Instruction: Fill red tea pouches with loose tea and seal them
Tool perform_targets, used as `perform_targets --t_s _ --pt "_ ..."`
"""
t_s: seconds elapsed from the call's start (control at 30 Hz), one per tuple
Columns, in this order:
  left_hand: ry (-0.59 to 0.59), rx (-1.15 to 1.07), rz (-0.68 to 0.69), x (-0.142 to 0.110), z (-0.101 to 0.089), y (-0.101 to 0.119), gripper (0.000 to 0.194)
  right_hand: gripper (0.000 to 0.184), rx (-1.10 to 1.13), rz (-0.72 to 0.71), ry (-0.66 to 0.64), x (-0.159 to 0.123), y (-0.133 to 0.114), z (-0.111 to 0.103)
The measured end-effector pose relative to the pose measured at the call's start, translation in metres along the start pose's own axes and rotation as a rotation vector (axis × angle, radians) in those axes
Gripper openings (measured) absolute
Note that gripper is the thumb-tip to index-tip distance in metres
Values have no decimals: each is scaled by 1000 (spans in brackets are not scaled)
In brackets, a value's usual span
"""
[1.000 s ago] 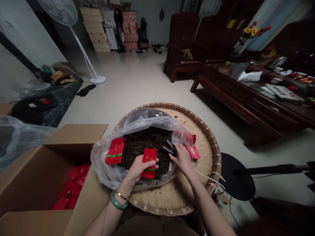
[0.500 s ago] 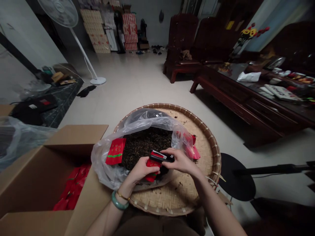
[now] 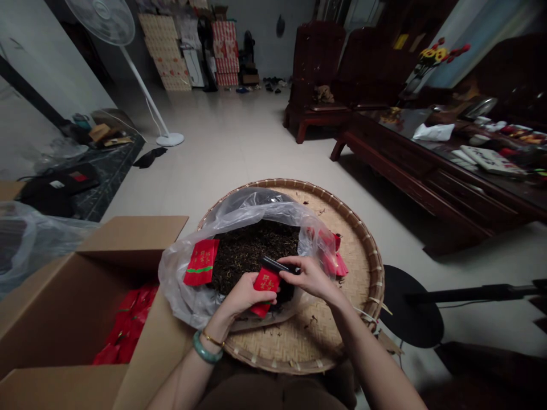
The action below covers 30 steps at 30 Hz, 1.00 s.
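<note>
My left hand (image 3: pixel 250 296) is closed around a small red tea packet (image 3: pixel 265 283) with gold writing, held tilted above the loose dark tea leaves (image 3: pixel 252 239). In my right hand (image 3: pixel 308 277) is a black handheld bag sealer (image 3: pixel 276 264), its jaws pressed together across the packet's top edge. The leaves fill an open clear plastic bag (image 3: pixel 179 304). On the bag's left side lies another red packet (image 3: pixel 200 262) with a green stripe. More red packets (image 3: pixel 338 263) show partly through the plastic at the right. A round woven bamboo tray (image 3: pixel 299 364) carries the bag.
An open cardboard box (image 3: pixel 132 236) holding several red packets (image 3: pixel 126 324) stands at the left. To the right are a black round stand base (image 3: pixel 412 307) and a dark wooden table (image 3: pixel 427 176). A white fan (image 3: pixel 143 85) stands farther back. A white cord (image 3: pixel 367 314) crosses the tray's right rim.
My right hand has brought the sealer left from beside the packet onto its top edge. The sealer's jaws, apart earlier, are now together. The packet has tilted in my left hand.
</note>
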<state>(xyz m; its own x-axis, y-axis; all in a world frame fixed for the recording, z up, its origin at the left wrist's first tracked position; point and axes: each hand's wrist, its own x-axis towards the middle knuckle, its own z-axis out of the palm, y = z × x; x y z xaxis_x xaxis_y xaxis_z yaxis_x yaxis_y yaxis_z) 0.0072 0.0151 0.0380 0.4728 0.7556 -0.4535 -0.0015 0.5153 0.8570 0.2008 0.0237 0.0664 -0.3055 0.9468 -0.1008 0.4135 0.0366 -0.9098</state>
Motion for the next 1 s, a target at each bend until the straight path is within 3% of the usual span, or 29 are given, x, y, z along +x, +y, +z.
perform_targets --t_s 0.2,0.47,1.0 --pt "12 -24 -21 0 -3 -5 37 36 118 84 91 1 5 -12" --pt "24 -4 24 2 -2 -2 36 28 25 28 16 -2 3 5" --pt "23 12 19 0 -4 -1 35 26 10 -15 3 -2 0 3"
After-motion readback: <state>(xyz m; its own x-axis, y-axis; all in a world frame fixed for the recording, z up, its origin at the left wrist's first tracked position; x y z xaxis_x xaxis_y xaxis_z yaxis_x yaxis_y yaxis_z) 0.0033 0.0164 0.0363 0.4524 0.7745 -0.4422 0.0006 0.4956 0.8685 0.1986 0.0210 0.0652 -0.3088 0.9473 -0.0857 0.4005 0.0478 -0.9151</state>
